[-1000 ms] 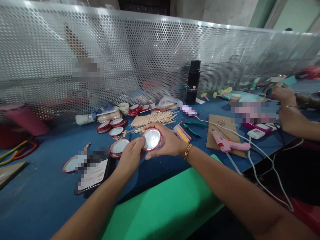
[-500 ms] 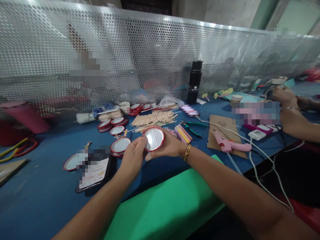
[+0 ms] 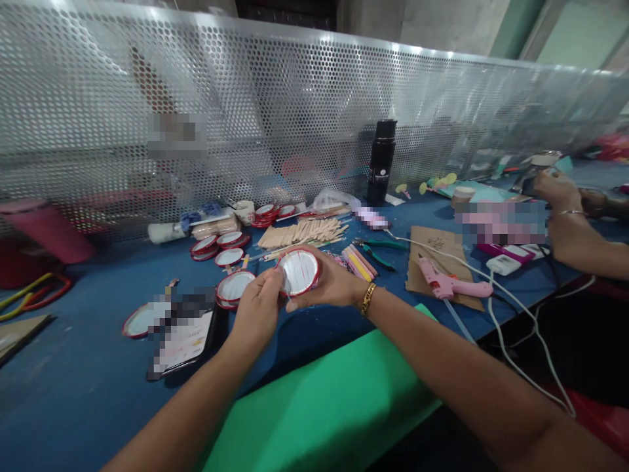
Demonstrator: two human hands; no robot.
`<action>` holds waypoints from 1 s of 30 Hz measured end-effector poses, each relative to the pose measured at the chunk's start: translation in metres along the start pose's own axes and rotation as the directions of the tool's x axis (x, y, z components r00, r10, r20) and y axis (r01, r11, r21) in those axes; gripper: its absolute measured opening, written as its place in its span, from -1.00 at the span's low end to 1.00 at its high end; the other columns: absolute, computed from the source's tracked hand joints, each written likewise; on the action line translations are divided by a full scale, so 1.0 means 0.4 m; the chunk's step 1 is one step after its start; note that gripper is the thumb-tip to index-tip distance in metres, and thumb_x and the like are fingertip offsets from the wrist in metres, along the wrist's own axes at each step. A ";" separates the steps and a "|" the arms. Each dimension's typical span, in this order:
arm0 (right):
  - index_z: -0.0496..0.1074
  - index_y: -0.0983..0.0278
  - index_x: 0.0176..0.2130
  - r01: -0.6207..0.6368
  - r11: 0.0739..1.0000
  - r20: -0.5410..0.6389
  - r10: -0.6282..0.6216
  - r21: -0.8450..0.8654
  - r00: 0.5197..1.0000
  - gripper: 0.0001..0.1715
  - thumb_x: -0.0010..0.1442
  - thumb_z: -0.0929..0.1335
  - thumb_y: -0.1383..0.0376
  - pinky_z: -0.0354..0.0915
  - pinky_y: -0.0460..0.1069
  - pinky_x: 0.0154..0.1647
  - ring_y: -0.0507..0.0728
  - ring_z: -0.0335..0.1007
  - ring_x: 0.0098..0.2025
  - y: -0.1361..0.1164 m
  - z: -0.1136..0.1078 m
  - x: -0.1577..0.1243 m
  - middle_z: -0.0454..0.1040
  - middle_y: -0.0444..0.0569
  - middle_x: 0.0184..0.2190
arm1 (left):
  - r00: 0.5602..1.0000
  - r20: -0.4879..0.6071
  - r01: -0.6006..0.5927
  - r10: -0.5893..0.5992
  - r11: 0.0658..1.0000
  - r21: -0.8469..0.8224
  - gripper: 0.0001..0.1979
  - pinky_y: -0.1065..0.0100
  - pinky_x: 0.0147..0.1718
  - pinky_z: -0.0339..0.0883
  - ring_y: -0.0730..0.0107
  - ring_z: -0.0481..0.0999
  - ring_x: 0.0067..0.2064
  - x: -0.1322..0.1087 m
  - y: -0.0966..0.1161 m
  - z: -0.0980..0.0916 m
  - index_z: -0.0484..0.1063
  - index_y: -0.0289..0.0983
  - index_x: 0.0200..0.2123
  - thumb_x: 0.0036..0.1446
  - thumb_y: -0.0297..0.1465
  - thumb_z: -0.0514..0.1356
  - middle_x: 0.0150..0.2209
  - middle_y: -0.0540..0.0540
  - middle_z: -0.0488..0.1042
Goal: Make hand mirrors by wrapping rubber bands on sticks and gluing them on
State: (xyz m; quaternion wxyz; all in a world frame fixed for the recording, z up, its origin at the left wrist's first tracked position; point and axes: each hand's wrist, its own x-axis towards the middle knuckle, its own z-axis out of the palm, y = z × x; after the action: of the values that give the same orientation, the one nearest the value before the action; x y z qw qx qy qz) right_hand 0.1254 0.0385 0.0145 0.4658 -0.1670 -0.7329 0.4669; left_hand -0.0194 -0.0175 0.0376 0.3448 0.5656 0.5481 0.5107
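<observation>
A round red-rimmed disc [image 3: 299, 272] with a whitish, shiny face is held up between my two hands above the blue table. My left hand [image 3: 263, 301] pinches its left edge with thumb and fingers. Wrapped round its right side and underneath is my right hand [image 3: 334, 282], with a gold bracelet at the wrist. Similar discs lie near: one [image 3: 236, 287] just left of my left hand, a smaller one [image 3: 229, 257] behind it, and stacked ones [image 3: 233, 238] farther back. Wooden sticks [image 3: 304, 232] are piled behind my hands.
On the right are green-handled pliers [image 3: 386, 246], a pink glue gun [image 3: 449, 283] on cardboard [image 3: 417, 269] and a white cable. A black bottle [image 3: 382, 164] stands by the perforated metal screen [image 3: 295, 98]. A phone [image 3: 189, 344] lies at left. Another person's hand [image 3: 557, 188] is far right.
The disc has tilted slightly in my hands, and its face now reflects less brightly. Both hands keep their hold on it.
</observation>
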 end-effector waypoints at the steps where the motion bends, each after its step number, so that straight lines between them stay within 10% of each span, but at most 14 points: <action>1: 0.32 0.23 -0.03 -0.002 1.000 -0.005 0.002 -0.018 1.000 -0.20 -0.25 0.61 0.28 0.29 0.09 0.12 0.16 0.36 0.03 0.001 -0.001 0.000 0.41 -0.01 -0.03 | 1.000 -0.004 -0.008 0.008 1.000 0.003 -0.71 0.38 -0.56 0.07 0.41 0.11 -0.56 0.000 0.000 0.000 0.19 -0.18 -0.64 0.08 -0.25 0.07 -0.64 0.08 0.18; 18: 0.36 0.24 -0.02 -0.018 0.999 -0.075 0.015 -0.035 0.997 -0.18 -0.27 0.61 0.21 0.28 0.10 0.12 0.19 0.36 0.04 0.022 0.000 0.007 0.43 0.03 0.00 | 0.999 -0.009 0.033 -0.034 0.996 -0.088 -0.75 0.45 -0.61 0.11 0.46 0.15 -0.57 0.011 -0.022 0.003 0.20 -0.20 -0.59 0.07 -0.26 0.07 -0.63 0.10 0.19; 30: 0.42 0.26 -0.20 -0.237 0.942 -0.145 0.276 0.239 0.950 -0.62 -0.05 0.52 0.31 0.34 -0.01 -0.07 0.04 0.43 -0.19 0.038 -0.018 0.020 0.50 -0.08 -0.24 | 0.994 -0.105 -0.004 0.000 0.999 -0.035 -0.74 0.43 -0.55 0.09 0.47 0.14 -0.55 0.051 -0.043 -0.027 0.15 -0.19 -0.54 0.16 -0.24 0.02 -0.58 0.11 0.16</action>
State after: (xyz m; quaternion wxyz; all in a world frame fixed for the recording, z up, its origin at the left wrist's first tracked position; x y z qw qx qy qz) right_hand 0.1244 0.0556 0.0069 0.4792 -0.2497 -0.6047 0.5851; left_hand -0.0369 0.0034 0.0280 0.3248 0.5324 0.5559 0.5496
